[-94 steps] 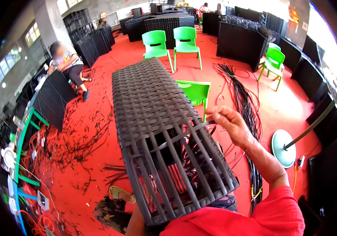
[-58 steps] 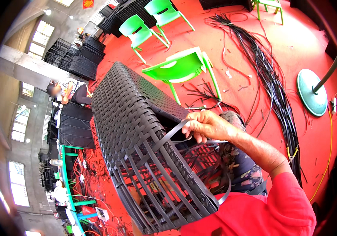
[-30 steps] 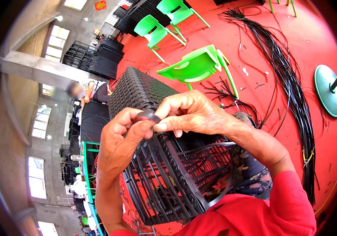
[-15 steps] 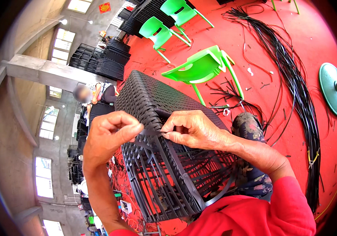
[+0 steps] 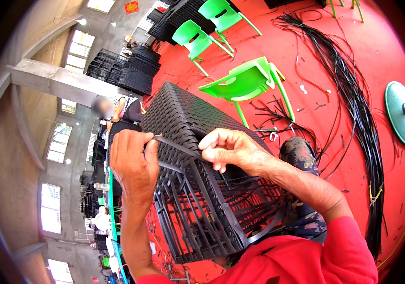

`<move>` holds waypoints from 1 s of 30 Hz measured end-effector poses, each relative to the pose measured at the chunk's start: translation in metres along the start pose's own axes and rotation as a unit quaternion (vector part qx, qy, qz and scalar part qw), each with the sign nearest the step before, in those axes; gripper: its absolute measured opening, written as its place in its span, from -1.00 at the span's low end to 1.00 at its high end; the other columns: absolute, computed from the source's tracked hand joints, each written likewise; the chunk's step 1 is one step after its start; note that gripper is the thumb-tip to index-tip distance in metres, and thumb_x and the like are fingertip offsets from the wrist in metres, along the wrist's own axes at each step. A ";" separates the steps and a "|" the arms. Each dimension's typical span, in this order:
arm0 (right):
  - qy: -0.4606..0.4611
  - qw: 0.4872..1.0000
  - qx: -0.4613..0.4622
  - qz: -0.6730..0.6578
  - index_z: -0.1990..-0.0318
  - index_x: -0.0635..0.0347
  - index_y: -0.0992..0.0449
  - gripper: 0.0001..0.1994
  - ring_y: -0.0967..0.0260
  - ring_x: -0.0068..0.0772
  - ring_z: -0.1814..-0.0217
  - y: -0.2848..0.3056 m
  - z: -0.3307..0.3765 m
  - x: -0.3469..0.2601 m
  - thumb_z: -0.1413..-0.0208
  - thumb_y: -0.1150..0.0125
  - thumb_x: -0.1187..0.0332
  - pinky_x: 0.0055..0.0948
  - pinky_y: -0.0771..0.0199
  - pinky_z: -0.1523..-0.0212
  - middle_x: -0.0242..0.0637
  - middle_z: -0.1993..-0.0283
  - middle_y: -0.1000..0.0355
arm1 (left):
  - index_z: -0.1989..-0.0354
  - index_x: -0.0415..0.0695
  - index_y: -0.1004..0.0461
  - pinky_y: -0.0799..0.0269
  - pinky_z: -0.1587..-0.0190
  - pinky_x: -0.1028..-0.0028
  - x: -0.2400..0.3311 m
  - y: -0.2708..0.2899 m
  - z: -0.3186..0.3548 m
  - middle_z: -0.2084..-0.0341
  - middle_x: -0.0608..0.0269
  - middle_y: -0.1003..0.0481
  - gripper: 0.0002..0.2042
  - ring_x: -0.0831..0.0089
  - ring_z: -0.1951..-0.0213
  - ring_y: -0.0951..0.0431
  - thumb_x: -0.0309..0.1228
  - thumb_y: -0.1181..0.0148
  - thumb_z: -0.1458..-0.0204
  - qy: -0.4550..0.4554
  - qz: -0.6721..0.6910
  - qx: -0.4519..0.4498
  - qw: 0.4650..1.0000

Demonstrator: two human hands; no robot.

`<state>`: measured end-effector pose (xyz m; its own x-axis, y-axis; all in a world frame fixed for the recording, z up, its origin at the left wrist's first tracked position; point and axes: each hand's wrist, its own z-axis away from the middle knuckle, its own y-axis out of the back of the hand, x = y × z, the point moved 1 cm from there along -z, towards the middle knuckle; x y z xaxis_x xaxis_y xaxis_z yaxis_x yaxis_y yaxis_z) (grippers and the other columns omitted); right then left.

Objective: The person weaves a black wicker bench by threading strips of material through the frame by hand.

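A black woven plastic-rattan piece [image 5: 188,111] stands tilted before me, its top and upper side covered in weave. Below the weave, its frame [image 5: 226,215] shows bare bars and loose black strips. My left hand [image 5: 135,154] is closed on the end of a flat black plastic strip [image 5: 176,145], pinched between thumb and fingers. The strip runs taut to the woven corner edge. Beside that corner is my right hand [image 5: 233,149], loosely curled, its thumb and fingertips slightly apart, with nothing visible between them. The frame's underside is hidden.
Beyond the woven piece stands a green chair [image 5: 245,80], with more green chairs [image 5: 193,38] farther off. A long bundle of black strips [image 5: 353,113] lies on the red floor at right, near a round green base [image 5: 399,113]. Another person [image 5: 126,108] sits at far left.
My left hand has turned and moved slightly right and up, drawing the strip taut away from the corner. My right fingers have loosened from their pinch on the strip.
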<state>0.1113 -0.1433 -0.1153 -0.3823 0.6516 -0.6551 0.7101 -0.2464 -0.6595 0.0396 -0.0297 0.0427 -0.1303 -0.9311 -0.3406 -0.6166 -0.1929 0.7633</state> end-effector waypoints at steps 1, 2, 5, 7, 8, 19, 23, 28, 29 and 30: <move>-0.013 1.000 0.024 -0.010 0.34 0.18 -0.39 -0.80 -0.26 -0.70 0.54 0.004 0.002 0.004 -0.02 -0.16 0.25 -0.68 -0.30 0.57 -0.50 0.49 -0.30 | 0.52 -0.21 -0.36 -0.22 0.39 0.35 -0.004 -0.005 0.005 0.58 0.17 -0.31 -0.85 0.23 0.49 -0.35 -0.61 -0.20 0.30 0.033 0.035 0.013 0.999; -0.027 0.998 0.046 -0.022 0.33 0.18 -0.39 -0.77 -0.26 -0.69 0.54 0.008 0.004 0.009 -0.04 -0.14 0.21 -0.68 -0.31 0.57 -0.50 0.49 -0.30 | 0.52 -0.21 -0.36 -0.22 0.39 0.34 -0.008 -0.009 0.011 0.59 0.16 -0.30 -0.85 0.23 0.49 -0.34 -0.61 -0.20 0.29 0.066 0.067 0.025 0.995; -0.118 0.993 0.018 -0.024 0.31 0.16 -0.40 -0.66 -0.26 -0.69 0.56 0.011 0.011 0.018 -0.06 -0.05 0.03 -0.71 -0.28 0.60 -0.44 0.42 -0.33 | 0.53 -0.20 -0.33 -0.19 0.40 0.38 -0.017 -0.026 0.025 0.59 0.20 -0.30 -0.87 0.26 0.50 -0.34 -0.57 -0.19 0.20 0.114 0.089 0.035 0.989; -0.183 0.981 -0.029 -0.064 0.34 0.13 -0.41 -0.60 -0.26 -0.70 0.56 0.008 0.011 0.018 -0.02 -0.04 -0.06 -0.73 -0.27 0.62 -0.45 0.39 -0.35 | 0.54 -0.24 -0.32 -0.24 0.41 0.49 -0.020 -0.031 0.030 0.64 0.26 -0.33 -0.86 0.45 0.54 -0.32 -0.51 -0.18 0.11 0.102 0.058 0.056 0.992; -0.194 0.975 -0.053 -0.098 0.36 0.11 -0.41 -0.60 -0.20 -0.74 0.59 0.003 0.010 0.017 -0.01 -0.05 -0.07 -0.76 -0.17 0.66 -0.48 0.38 -0.34 | 0.54 -0.24 -0.32 -0.24 0.41 0.49 -0.020 -0.031 0.032 0.64 0.26 -0.33 -0.85 0.45 0.55 -0.32 -0.51 -0.18 0.10 0.108 0.062 0.065 0.990; -0.284 0.931 0.018 -0.229 0.44 0.16 -0.44 -0.66 0.07 -0.75 0.78 -0.022 -0.005 0.018 -0.03 -0.09 0.04 -0.72 0.14 0.79 -0.57 0.72 -0.17 | 0.47 -0.20 -0.37 -0.24 0.29 0.46 -0.021 -0.022 0.054 0.54 0.26 -0.40 -0.89 0.40 0.45 -0.36 -0.51 -0.19 0.13 0.165 0.141 0.073 0.973; -0.262 0.944 0.061 -0.191 0.44 0.14 -0.45 -0.65 0.05 -0.77 0.82 -0.025 -0.005 0.023 -0.01 -0.10 0.01 -0.71 0.10 0.80 -0.56 0.71 -0.24 | 0.38 -0.23 -0.42 -0.28 0.33 0.53 -0.020 -0.009 0.054 0.50 0.27 -0.41 -0.79 0.54 0.45 -0.39 -0.45 -0.26 0.19 0.232 0.302 0.034 0.924; -0.225 0.948 0.081 -0.209 0.39 0.14 -0.43 -0.69 -0.06 -0.77 0.78 -0.021 -0.007 0.032 -0.01 -0.11 0.05 -0.75 -0.01 0.80 -0.41 0.54 -0.40 | 0.39 -0.25 -0.45 -0.30 0.28 0.61 -0.032 0.011 0.091 0.43 0.29 -0.39 -0.85 0.59 0.37 -0.39 -0.50 -0.22 0.17 0.192 0.335 -0.050 0.921; -0.219 0.947 0.085 -0.217 0.38 0.14 -0.43 -0.70 -0.08 -0.76 0.78 -0.022 -0.007 0.032 0.00 -0.12 0.06 -0.75 -0.02 0.80 -0.39 0.52 -0.41 | 0.41 -0.25 -0.46 -0.31 0.29 0.60 -0.030 0.013 0.098 0.43 0.27 -0.39 -0.87 0.58 0.38 -0.39 -0.51 -0.22 0.16 0.195 0.337 -0.055 0.919; -0.209 0.946 0.096 -0.226 0.38 0.14 -0.42 -0.71 -0.10 -0.76 0.76 -0.026 -0.008 0.030 0.00 -0.13 0.08 -0.76 -0.04 0.80 -0.37 0.52 -0.41 | 0.43 -0.26 -0.46 -0.32 0.31 0.60 -0.029 0.016 0.104 0.42 0.26 -0.39 -0.88 0.58 0.38 -0.39 -0.51 -0.21 0.15 0.198 0.339 -0.059 0.918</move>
<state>0.0859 -0.1121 -0.1150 -0.8510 0.3902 -0.3516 0.3126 -0.1616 -0.9360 -0.0471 0.0265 0.0074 -0.1456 -0.8846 0.4431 -0.4062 0.4618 0.7885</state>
